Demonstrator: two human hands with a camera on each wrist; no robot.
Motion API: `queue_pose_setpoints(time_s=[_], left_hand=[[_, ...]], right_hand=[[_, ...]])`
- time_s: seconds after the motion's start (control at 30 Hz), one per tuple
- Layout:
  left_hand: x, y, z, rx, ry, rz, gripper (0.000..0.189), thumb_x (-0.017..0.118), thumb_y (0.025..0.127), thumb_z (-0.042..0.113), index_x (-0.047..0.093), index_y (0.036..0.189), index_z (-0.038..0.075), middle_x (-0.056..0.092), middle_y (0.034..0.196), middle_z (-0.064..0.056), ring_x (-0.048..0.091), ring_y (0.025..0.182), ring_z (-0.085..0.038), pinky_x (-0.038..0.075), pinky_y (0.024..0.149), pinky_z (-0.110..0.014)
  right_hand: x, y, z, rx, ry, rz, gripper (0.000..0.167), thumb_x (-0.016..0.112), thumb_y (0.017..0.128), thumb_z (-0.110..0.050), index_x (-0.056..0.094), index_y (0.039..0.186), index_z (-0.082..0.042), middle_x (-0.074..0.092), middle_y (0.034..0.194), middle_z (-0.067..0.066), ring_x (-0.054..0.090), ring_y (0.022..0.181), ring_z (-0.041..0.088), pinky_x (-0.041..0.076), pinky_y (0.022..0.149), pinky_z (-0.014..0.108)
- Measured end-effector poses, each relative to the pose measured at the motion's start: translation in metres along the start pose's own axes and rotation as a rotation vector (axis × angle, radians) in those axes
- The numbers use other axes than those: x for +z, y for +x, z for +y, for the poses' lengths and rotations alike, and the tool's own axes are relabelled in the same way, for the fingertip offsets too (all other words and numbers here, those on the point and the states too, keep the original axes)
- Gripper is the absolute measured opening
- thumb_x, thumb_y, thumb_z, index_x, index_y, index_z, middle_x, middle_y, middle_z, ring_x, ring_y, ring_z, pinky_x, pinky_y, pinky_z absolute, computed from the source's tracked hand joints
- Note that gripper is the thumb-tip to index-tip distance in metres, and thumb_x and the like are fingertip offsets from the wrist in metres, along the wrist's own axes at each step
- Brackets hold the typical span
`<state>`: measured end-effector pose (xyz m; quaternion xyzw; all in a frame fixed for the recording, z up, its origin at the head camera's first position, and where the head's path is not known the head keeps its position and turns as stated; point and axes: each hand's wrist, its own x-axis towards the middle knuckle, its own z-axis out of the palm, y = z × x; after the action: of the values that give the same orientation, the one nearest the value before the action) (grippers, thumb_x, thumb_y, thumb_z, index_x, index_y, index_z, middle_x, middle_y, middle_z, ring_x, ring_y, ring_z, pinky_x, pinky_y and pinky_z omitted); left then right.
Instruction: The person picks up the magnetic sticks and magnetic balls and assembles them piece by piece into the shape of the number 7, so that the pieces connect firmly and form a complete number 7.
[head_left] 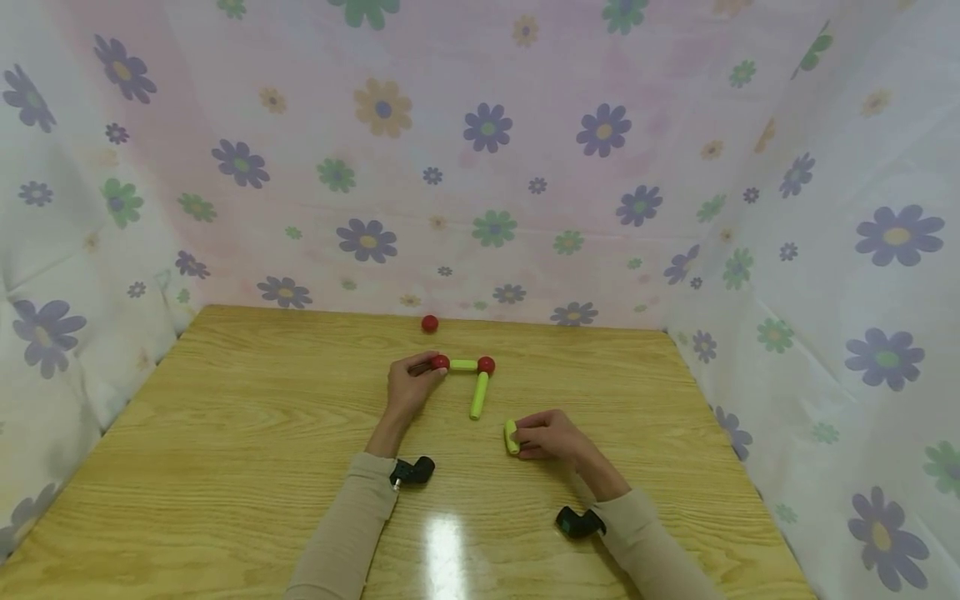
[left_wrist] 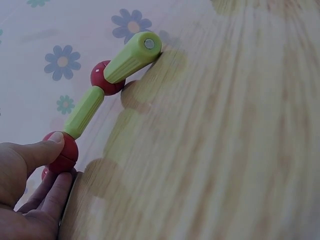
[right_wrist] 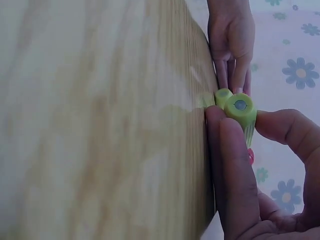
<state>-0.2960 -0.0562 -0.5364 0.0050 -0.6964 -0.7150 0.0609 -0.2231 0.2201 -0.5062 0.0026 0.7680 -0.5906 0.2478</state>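
My left hand (head_left: 410, 385) pinches a red ball (head_left: 441, 362) between thumb and fingers at the left end of a joined piece. From that ball a light green rod (head_left: 463, 365) runs right to a second red ball (head_left: 486, 365). Another green rod (head_left: 478, 397) extends from the second ball toward me; its end shows a round metal disc in the left wrist view. My right hand (head_left: 553, 435) holds a separate green rod (right_wrist: 241, 111) between thumb and fingertips, close to the table and right of the joined piece. This rod also has a metal disc in its end.
A loose red ball (head_left: 430, 323) lies near the back edge of the wooden table (head_left: 247, 400). Flowered cloth (head_left: 487, 183) hangs behind and along both sides. Black wrist cameras (head_left: 414, 471) are strapped to both sleeves.
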Motion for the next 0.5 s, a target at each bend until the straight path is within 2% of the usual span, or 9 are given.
queue_pose_setpoints(time_s=[0.3, 0.5], left_hand=[[0.001, 0.000, -0.001, -0.001, -0.004, 0.006, 0.035, 0.079, 0.087, 0.000, 0.073, 0.121, 0.000, 0.069, 0.124, -0.023, 0.067, 0.116, -0.034, 0.056, 0.086, -0.023], [0.001, 0.001, -0.002, -0.006, -0.013, 0.009, 0.033, 0.079, 0.087, 0.000, 0.074, 0.120, 0.000, 0.070, 0.124, -0.021, 0.067, 0.115, -0.032, 0.055, 0.083, -0.018]], right_hand=[[0.019, 0.002, -0.003, -0.005, 0.041, -0.034, 0.043, 0.069, 0.096, -0.010, 0.061, 0.127, 0.017, 0.072, 0.107, 0.016, 0.072, 0.088, 0.014, 0.061, 0.082, 0.030], [0.028, 0.006, -0.002, -0.014, 0.057, -0.034, 0.040, 0.071, 0.095, -0.011, 0.063, 0.124, 0.016, 0.073, 0.105, 0.014, 0.072, 0.087, 0.014, 0.061, 0.082, 0.030]])
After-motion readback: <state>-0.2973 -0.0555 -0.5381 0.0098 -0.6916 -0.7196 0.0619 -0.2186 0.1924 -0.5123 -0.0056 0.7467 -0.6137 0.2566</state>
